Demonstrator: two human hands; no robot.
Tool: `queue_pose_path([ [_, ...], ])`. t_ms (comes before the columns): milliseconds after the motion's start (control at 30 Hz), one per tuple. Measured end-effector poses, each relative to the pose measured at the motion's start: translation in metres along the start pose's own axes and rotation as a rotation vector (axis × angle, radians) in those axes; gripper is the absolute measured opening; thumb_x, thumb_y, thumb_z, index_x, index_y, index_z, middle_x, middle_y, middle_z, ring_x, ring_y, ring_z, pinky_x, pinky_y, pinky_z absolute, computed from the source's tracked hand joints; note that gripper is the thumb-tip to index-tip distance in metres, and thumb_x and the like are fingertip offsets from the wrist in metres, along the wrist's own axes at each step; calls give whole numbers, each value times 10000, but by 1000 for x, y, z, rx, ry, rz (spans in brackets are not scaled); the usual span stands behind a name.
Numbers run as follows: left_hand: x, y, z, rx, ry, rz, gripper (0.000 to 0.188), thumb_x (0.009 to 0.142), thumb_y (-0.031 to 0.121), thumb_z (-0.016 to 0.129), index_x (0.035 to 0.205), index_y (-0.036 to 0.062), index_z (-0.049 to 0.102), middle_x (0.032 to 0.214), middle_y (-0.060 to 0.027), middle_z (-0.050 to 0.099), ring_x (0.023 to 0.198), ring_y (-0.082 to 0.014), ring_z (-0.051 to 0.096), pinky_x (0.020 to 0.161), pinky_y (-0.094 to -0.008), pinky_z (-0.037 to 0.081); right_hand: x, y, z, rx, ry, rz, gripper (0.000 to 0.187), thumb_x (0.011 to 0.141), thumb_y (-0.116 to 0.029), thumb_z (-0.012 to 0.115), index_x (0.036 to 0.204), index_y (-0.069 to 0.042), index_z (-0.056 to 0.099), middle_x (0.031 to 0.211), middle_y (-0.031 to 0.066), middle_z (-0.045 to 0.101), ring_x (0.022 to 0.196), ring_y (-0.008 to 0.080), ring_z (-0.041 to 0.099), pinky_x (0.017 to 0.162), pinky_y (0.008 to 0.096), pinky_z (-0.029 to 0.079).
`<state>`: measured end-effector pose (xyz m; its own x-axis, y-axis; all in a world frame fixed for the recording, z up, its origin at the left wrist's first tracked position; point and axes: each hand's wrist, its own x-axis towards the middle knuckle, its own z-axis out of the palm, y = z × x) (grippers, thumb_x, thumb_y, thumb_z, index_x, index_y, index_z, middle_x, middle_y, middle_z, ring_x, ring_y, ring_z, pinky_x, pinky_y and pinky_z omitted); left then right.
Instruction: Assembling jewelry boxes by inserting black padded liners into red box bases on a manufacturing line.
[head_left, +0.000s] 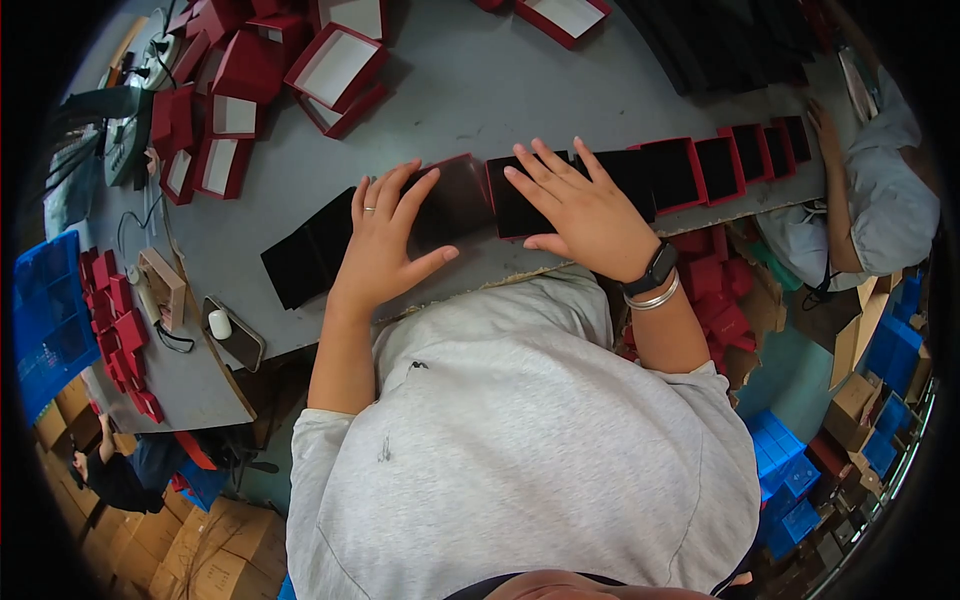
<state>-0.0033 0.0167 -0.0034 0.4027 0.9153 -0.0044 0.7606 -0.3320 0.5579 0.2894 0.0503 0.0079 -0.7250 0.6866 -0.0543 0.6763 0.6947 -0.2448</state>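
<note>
My left hand [385, 240], fingers spread, rests over the dark boxes at the near table edge. A ring is on one finger. Under and beside it lie black box pieces [308, 250]. Between my hands is a red-edged box with a dark, shiny inside [450, 205]. My right hand [592, 222], with a black watch and a bangle at the wrist, lies flat with fingers apart across a black-lined red box [515, 210]. Its fingertips touch the black lining. Neither hand grips anything. To the right, several black-lined red boxes [718, 168] continue the row.
Red boxes with white insides [335, 70] are heaped at the far left. Black pieces [710, 45] are stacked at the far right. A phone [236, 345] carries a white case [219, 324]. Another person's hand [826, 132] is at the right table edge.
</note>
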Motion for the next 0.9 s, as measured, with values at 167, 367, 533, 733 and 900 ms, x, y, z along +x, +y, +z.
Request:
queue_pose_path([
  [167, -3, 1, 0, 33, -10, 13, 769, 835, 511, 687, 1489, 158, 486, 1555, -156, 384, 1422, -380, 365, 1219, -568, 140, -8, -19, 16, -71, 75, 29, 935, 824, -551, 710, 1531, -38, 376, 1628, 164, 312, 1522, 278, 276, 1244, 476, 209],
  [367, -8, -2, 5, 76, -16, 31, 743, 836, 473, 692, 1484, 167, 493, 1573, -157, 357, 1451, -374, 321, 1221, -571, 123, -8, -23, 22, -43, 71, 60, 959, 825, -586, 686, 1538, -32, 362, 1632, 182, 296, 1524, 292, 266, 1246, 474, 204],
  [533, -8, 4, 2, 120, 10, 48, 755, 824, 448, 720, 1487, 171, 488, 1585, -151, 336, 1457, -379, 309, 1221, -571, 117, -8, -16, 16, -73, 76, -18, 916, 842, -538, 687, 1540, -42, 362, 1632, 162, 303, 1521, 296, 275, 1231, 474, 238],
  [733, -33, 4, 7, 159, 254, 174, 658, 742, 317, 825, 1343, 159, 610, 1475, -115, 476, 1393, -343, 403, 1185, -559, 230, -27, -36, 11, 14, 146, 9, 758, 886, -386, 708, 1509, -59, 427, 1603, 151, 367, 1486, 276, 353, 1213, 454, 286],
  [900, -58, -2, 28, 269, 391, 330, 366, 739, 75, 788, 1099, 122, 736, 1233, -33, 660, 1201, -213, 584, 1095, -461, 415, -36, -48, 34, 15, 140, 124, 791, 873, -388, 717, 1521, -55, 410, 1612, 181, 337, 1488, 340, 335, 1221, 441, 273],
])
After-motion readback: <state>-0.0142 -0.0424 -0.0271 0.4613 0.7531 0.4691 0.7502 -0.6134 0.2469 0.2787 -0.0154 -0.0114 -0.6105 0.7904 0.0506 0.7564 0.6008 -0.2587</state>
